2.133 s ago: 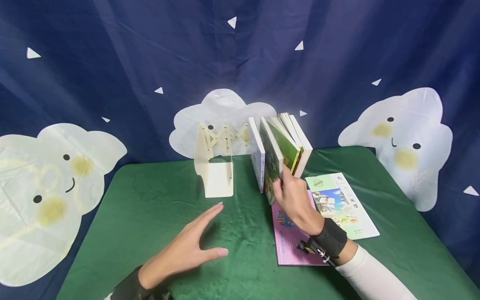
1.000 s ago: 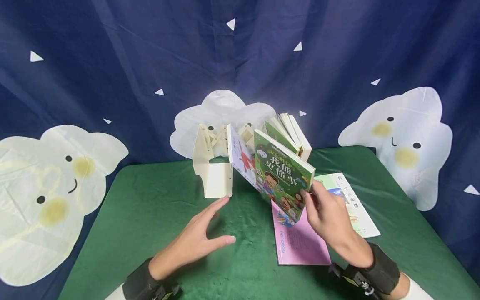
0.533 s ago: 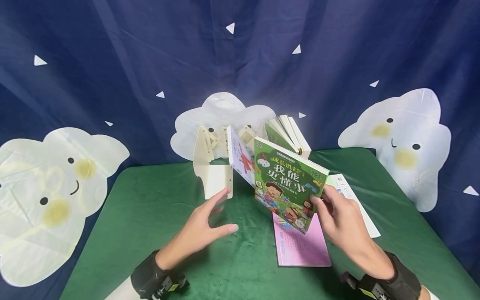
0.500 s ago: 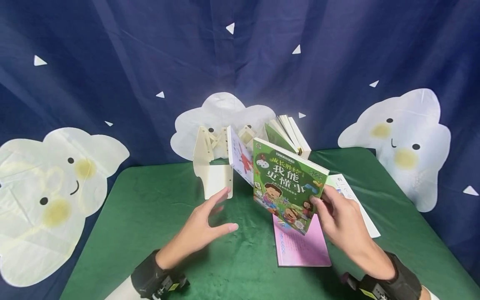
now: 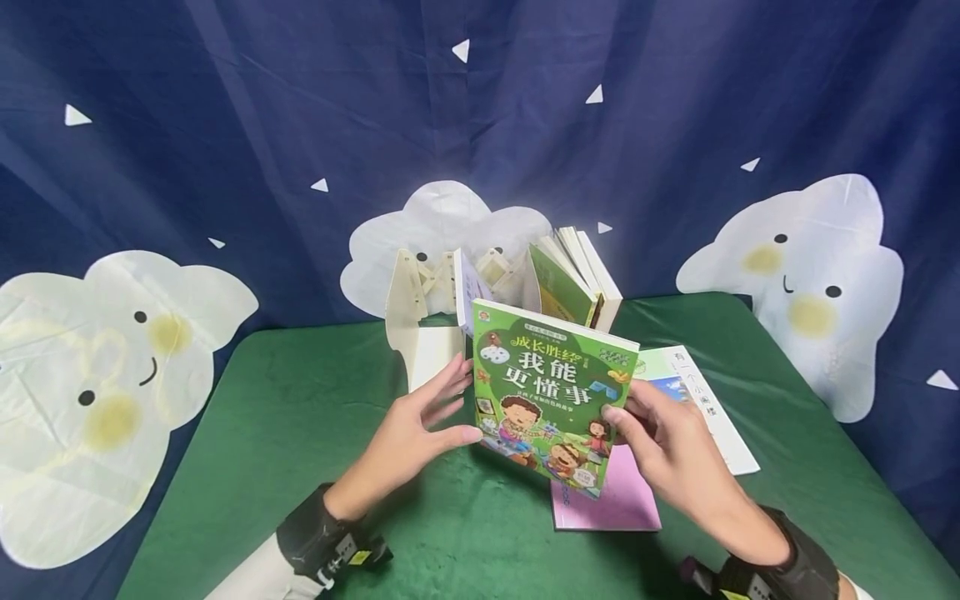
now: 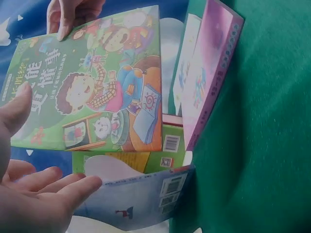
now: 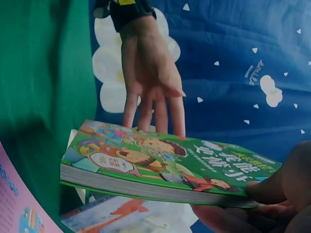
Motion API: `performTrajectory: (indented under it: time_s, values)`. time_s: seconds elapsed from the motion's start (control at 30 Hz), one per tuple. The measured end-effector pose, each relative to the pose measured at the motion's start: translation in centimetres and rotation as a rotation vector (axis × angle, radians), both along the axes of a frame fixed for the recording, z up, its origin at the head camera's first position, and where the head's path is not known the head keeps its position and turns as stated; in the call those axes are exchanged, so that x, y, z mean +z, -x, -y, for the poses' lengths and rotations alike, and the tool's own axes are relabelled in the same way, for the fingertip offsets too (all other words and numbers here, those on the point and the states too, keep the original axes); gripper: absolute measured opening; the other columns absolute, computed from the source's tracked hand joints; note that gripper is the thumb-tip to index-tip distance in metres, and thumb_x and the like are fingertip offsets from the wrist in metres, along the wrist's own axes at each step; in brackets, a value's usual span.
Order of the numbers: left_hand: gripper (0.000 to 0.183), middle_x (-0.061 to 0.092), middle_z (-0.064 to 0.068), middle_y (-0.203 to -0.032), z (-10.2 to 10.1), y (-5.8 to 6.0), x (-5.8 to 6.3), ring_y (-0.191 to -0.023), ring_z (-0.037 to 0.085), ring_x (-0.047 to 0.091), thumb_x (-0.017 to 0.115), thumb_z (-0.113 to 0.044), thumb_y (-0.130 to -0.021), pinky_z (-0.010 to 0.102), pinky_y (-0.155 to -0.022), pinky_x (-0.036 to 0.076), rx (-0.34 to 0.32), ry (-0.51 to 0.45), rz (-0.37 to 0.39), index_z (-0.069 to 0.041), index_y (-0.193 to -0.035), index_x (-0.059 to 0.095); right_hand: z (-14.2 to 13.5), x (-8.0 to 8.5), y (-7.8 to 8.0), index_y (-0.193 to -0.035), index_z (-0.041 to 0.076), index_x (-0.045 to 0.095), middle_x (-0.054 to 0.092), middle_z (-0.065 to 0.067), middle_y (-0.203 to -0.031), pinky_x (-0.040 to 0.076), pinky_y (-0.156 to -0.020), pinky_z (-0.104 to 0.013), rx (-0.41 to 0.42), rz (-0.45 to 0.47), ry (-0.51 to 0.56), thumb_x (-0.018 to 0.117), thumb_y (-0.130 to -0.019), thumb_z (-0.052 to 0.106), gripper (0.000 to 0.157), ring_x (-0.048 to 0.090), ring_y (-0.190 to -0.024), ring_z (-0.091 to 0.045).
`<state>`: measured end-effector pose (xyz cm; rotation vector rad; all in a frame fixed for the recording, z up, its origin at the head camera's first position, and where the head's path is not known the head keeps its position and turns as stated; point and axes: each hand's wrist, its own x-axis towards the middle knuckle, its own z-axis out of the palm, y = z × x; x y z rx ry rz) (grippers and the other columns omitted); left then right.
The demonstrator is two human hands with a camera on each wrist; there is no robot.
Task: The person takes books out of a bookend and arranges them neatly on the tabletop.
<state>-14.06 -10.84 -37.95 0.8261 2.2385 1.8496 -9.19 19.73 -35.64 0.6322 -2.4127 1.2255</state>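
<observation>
My right hand (image 5: 686, 454) pinches the right edge of a green picture book (image 5: 558, 387), thumb on its front cover. The book is held tilted above the table, cover toward me. My left hand (image 5: 405, 442) is at the book's left edge, fingers fairly straight and thumb apart from them. In the right wrist view, the straight fingers of the left hand (image 7: 153, 82) reach to the book's far edge; whether they touch it I cannot tell. Behind the book, a cream expandable book stand (image 5: 401, 321) is partly hidden, with a lavender book (image 5: 467, 287) leaning in it.
Several books (image 5: 592, 271) stand leaning at the stand's right side. A pink book (image 5: 615, 504) lies flat on the green cloth (image 5: 285, 417), beside a white-and-green book (image 5: 723, 425). A navy curtain (image 5: 300, 100) with cloud prints hangs behind.
My right hand has drawn the green book out of the row and brought it forward and left, turning its cover toward me. The lavender book has tipped left. My left hand has moved to the book's edge.
</observation>
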Motion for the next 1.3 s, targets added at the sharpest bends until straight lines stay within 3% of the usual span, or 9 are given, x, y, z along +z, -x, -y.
performTrajectory:
  time_s: [0.1, 0.27, 0.37, 0.53, 0.7, 0.87, 1.0, 1.2, 1.3]
  values:
    - [0.08, 0.035, 0.006, -0.149, -0.1, 0.2, -0.8, -0.125, 0.02, 0.045, 0.075, -0.015, -0.081, 0.037, -0.098, 0.042, 0.035, 0.011, 0.063, -0.016, -0.147, 0.031, 0.2, 0.0, -0.1, -0.108, 0.012, 0.058, 0.069, 0.002, -0.081, 0.055, -0.062, -0.023, 0.047, 0.057, 0.043, 0.061, -0.088, -0.004, 0.025, 0.066, -0.072, -0.009]
    - [0.07, 0.053, 0.007, -0.135, 0.0, 0.7, -2.4, -0.11, 0.016, 0.058, 0.076, -0.024, -0.08, 0.03, -0.087, 0.05, 0.087, 0.026, 0.128, -0.02, -0.141, 0.043, 0.6, -0.4, -0.1, -0.111, 0.012, 0.058, 0.07, 0.001, -0.082, 0.055, -0.06, -0.025, 0.106, 0.11, 0.088, 0.061, -0.089, -0.003, 0.027, 0.066, -0.07, -0.01]
    - [0.063, 0.06, 0.009, -0.127, 0.0, 0.7, -2.8, -0.102, 0.019, 0.063, 0.076, -0.024, -0.081, 0.032, -0.082, 0.052, 0.072, -0.023, 0.163, -0.019, -0.137, 0.048, 0.8, -0.5, 0.0, -0.114, 0.011, 0.058, 0.07, -0.002, -0.084, 0.055, -0.059, -0.027, 0.136, 0.119, 0.116, 0.06, -0.088, -0.005, 0.03, 0.066, -0.069, -0.013]
    - [0.052, 0.066, 0.009, -0.117, 0.2, 0.5, -2.9, -0.094, 0.025, 0.066, 0.076, -0.021, -0.081, 0.038, -0.078, 0.054, 0.032, -0.085, 0.223, -0.016, -0.129, 0.057, 1.0, -0.7, 0.1, -0.116, 0.006, 0.057, 0.07, -0.007, -0.085, 0.057, -0.061, -0.032, 0.216, 0.204, 0.193, 0.057, -0.09, -0.005, 0.028, 0.067, -0.071, -0.019]
    - [0.047, 0.068, 0.01, -0.112, 0.9, 0.3, -3.0, -0.091, 0.029, 0.066, 0.076, -0.018, -0.08, 0.042, -0.075, 0.055, 0.039, -0.107, 0.273, -0.012, -0.124, 0.061, 1.4, -0.9, 0.6, -0.102, 0.003, 0.058, 0.063, -0.009, -0.075, 0.057, -0.063, -0.034, 0.209, 0.355, 0.233, 0.06, -0.091, 0.004, 0.011, 0.068, -0.071, -0.02]
    - [0.044, 0.067, 0.014, -0.111, 2.0, 0.3, -2.8, -0.09, 0.034, 0.066, 0.074, -0.015, -0.082, 0.046, -0.073, 0.055, 0.025, -0.129, 0.317, -0.008, -0.124, 0.06, 2.0, -1.2, 1.5, -0.094, 0.002, 0.059, 0.064, -0.012, -0.076, 0.057, -0.063, -0.035, 0.2, 0.489, 0.239, 0.064, -0.091, 0.012, 0.012, 0.068, -0.072, -0.021]
    - [0.042, 0.067, 0.015, -0.111, 2.9, 0.2, -2.8, -0.091, 0.036, 0.065, 0.071, -0.013, -0.085, 0.047, -0.074, 0.055, 0.016, -0.149, 0.324, -0.006, -0.125, 0.059, 2.5, -1.5, 2.2, -0.092, 0.002, 0.061, 0.069, -0.011, -0.078, 0.057, -0.063, -0.036, 0.214, 0.542, 0.234, 0.064, -0.091, 0.016, 0.014, 0.068, -0.072, -0.023]
    - [0.041, 0.067, 0.017, -0.11, 4.0, -0.1, -2.7, -0.088, 0.037, 0.066, 0.067, -0.011, -0.088, 0.046, -0.072, 0.055, 0.028, -0.141, 0.308, -0.003, -0.127, 0.055, 3.5, -1.5, 2.8, -0.079, 0.001, 0.055, 0.064, -0.012, -0.068, 0.057, -0.063, -0.037, 0.225, 0.582, 0.24, 0.066, -0.09, 0.018, 0.023, 0.068, -0.071, -0.024]
    - [0.042, 0.067, 0.017, -0.11, 4.6, -0.3, -2.6, -0.087, 0.036, 0.066, 0.066, -0.011, -0.089, 0.046, -0.072, 0.056, 0.039, -0.12, 0.296, -0.003, -0.128, 0.053, 3.9, -1.4, 2.9, -0.082, 0.0, 0.056, 0.061, -0.012, -0.07, 0.057, -0.064, -0.039, 0.249, 0.592, 0.251, 0.068, -0.088, 0.019, 0.022, 0.068, -0.073, -0.025]
